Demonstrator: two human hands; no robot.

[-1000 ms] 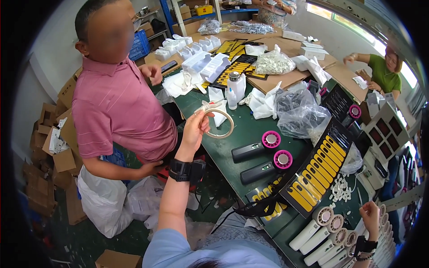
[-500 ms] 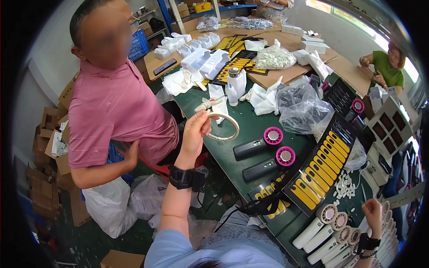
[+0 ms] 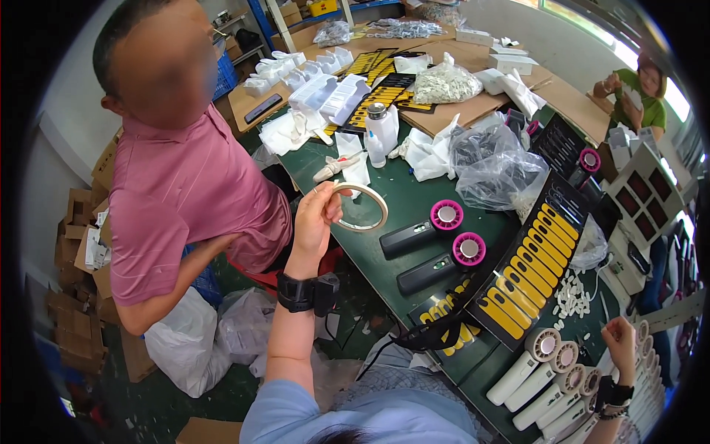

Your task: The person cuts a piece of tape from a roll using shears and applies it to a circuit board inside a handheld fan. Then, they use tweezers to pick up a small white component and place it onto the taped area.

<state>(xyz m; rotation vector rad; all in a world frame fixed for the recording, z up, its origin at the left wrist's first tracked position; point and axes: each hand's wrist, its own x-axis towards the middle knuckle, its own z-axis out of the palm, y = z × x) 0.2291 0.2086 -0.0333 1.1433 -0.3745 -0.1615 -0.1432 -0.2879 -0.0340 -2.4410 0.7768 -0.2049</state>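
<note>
My left hand [image 3: 316, 222] is raised over the near left edge of the green table, pinching a narrow roll of tape [image 3: 384, 213] by its rim. The ring hangs out to the right of my fingers. Below and right of it lie two black handheld blowers with pink round heads [image 3: 447, 214]. At the lower right my right hand [image 3: 620, 345] hovers with loosely bent fingers and nothing visible in it. Beside that hand, white handheld blowers [image 3: 529, 364] lie in a row, and small white pieces [image 3: 572, 298] are heaped just beyond.
A person in a pink shirt [image 3: 166, 200] stands close on the left; another in green [image 3: 642, 100] sits at the far right. Yellow-and-black sheets [image 3: 529, 285], a clear plastic bag [image 3: 497, 181], a white bottle [image 3: 381, 127] and white trays [image 3: 345, 98] crowd the green table [image 3: 421, 194].
The whole view has shifted slightly. My left hand still grips the tape roll. The person in pink has moved their arm, and the person in green has raised their hands with something white.
</note>
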